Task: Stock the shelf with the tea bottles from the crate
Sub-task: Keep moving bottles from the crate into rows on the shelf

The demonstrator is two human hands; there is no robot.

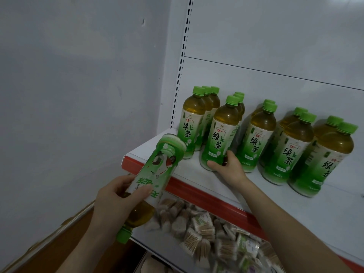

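Observation:
Several green-capped tea bottles stand in rows on the white shelf [197,176] with the red front edge. My right hand [228,167] grips the base of the front bottle of the second row [220,133], which stands upright on the shelf. My left hand [116,200] holds another tea bottle [157,170] tilted upside down, its green cap pointing down toward me and its bottom raised just over the shelf's left front corner. The crate is out of view.
A grey wall is on the left. The shelf's slotted upright [182,62] runs along its left side. The shelf below holds several packs of cotton swabs [206,227]. More bottle rows [295,146] fill the shelf to the right.

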